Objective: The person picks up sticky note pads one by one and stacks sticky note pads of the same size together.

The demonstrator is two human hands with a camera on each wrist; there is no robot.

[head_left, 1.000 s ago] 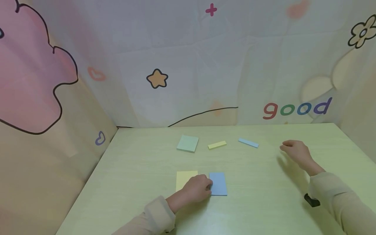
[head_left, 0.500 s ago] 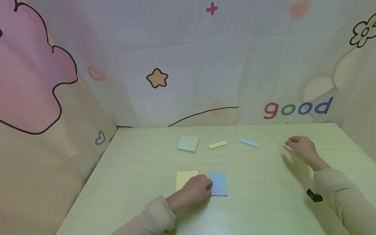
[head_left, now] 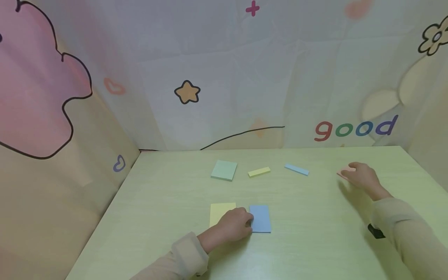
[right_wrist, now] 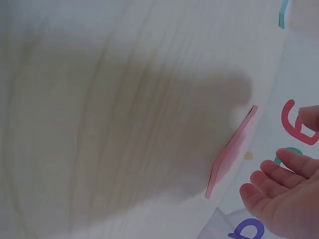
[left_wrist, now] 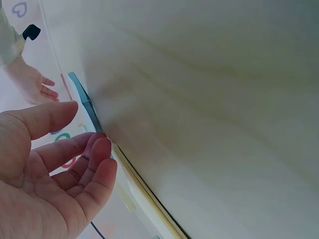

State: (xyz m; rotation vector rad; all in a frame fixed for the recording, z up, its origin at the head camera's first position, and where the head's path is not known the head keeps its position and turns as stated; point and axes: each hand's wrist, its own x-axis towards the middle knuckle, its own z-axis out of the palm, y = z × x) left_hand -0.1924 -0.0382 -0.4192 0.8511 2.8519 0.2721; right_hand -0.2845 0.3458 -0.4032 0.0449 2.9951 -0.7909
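In the head view my left hand lies low over the table, between a yellow sticky-note pad, partly covered by it, and a blue sticky-note pad. The left wrist view shows loosely bent fingers with the thumb held apart and nothing between them; the fingertips are close to the blue pad, and whether they touch it I cannot tell. Far right, my right hand hovers by a pink sticky-note pad, hiding part of it. From the right wrist, a gap separates relaxed fingers from the pink pad.
Along the back of the table lie a square green sticky-note pad, a narrow yellow strip pad and a narrow blue strip pad. Behind them hangs a printed cloth that walls in the table's back and sides.
My right hand has shifted right and slightly back, uncovering the pink pad, which was not visible a second ago. The left hand and the other pads stay in place.
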